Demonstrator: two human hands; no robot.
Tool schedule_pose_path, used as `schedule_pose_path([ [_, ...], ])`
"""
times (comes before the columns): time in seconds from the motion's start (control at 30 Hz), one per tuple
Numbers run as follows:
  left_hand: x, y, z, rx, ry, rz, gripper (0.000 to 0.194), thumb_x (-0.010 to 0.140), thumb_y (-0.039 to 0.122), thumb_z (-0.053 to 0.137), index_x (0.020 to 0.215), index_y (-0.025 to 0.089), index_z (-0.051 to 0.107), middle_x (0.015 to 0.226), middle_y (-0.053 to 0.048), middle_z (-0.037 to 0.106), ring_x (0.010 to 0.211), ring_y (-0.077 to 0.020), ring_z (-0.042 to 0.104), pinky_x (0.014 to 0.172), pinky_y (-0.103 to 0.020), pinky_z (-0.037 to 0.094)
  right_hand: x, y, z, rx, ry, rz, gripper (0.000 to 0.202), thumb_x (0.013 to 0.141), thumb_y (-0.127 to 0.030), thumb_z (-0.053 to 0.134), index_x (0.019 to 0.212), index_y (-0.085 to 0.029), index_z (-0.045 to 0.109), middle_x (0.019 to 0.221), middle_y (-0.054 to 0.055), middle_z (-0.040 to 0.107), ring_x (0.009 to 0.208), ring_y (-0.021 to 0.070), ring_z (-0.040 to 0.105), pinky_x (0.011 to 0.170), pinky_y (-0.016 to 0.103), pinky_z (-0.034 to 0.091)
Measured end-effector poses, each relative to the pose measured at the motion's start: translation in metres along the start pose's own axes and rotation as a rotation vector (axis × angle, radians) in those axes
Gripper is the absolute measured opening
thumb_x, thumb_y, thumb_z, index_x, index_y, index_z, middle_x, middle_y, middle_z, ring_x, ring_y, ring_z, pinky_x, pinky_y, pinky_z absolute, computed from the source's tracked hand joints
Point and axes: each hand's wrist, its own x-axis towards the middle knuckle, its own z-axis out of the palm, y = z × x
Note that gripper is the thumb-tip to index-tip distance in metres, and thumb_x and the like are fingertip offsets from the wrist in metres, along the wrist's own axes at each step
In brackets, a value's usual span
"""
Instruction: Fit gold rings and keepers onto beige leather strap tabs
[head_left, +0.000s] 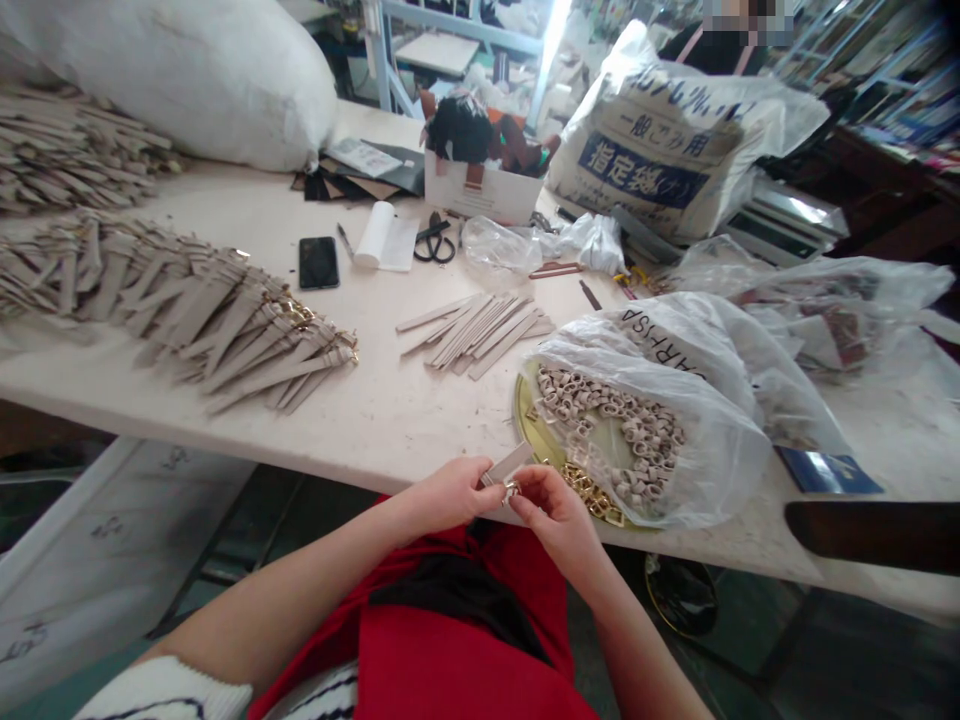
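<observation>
My left hand (463, 490) is closed on a flat beige strap (511, 462) near the table's front edge. The fingers of my right hand (553, 508) pinch a small shiny buckle (511, 491) at the strap's near end, so both hands almost touch. Part of the buckle is hidden by the fingertips. Just right of my hands, a yellow-green round tray (528, 424) holds gold buckles (592, 490) and many small beige loops (651, 440). A clear plastic bag (720, 450) partly covers it. Ahead lies a loose bunch of plain beige straps (480, 332).
Straps with gold fittings (225, 310) are heaped at left, behind them another strap pile (67, 150) and a white sack (187, 80). A phone (319, 262), black scissors (435, 242) and a box (480, 190) stand farther back. A dark bar (877, 535) juts in at right.
</observation>
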Motion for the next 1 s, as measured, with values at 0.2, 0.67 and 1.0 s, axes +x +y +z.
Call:
schedule_pose_path([
  [0.2,-0.006,0.002,-0.002,-0.114,-0.007,-0.006,0.031,0.082,0.044,0.034,0.072,0.017,0.047,0.053,0.005,0.045,0.050,-0.0099,0.042,0.048,-0.020,0.029,0.006,0.005,0.004,0.292,0.080,0.130,0.018,0.069,-0.029,0.068,0.084,-0.020,0.063,0.065,-0.003,0.057,0.057,0.0091,0.051,0.059,0.023,0.044],
  [0.67,-0.017,-0.009,0.001,0.176,0.017,0.104,0.031,0.087,0.035,0.030,0.078,0.018,0.055,0.067,0.000,0.056,0.062,-0.0134,0.049,0.057,-0.022,0.031,0.009,0.000,0.012,0.882,0.256,0.384,0.024,0.059,-0.021,0.076,0.081,-0.020,0.066,0.077,-0.002,0.063,0.054,0.0045,0.055,0.054,0.015,0.052],
  [1.0,-0.013,0.003,0.009,-0.054,-0.034,0.067,0.024,0.083,0.034,0.036,0.079,0.017,0.052,0.069,0.000,0.056,0.061,-0.0119,0.049,0.057,-0.021,0.037,-0.005,0.002,0.034,0.654,0.288,0.233,0.023,0.066,-0.034,0.071,0.078,-0.019,0.060,0.062,-0.004,0.054,0.052,0.0072,0.048,0.052,0.020,0.044],
])
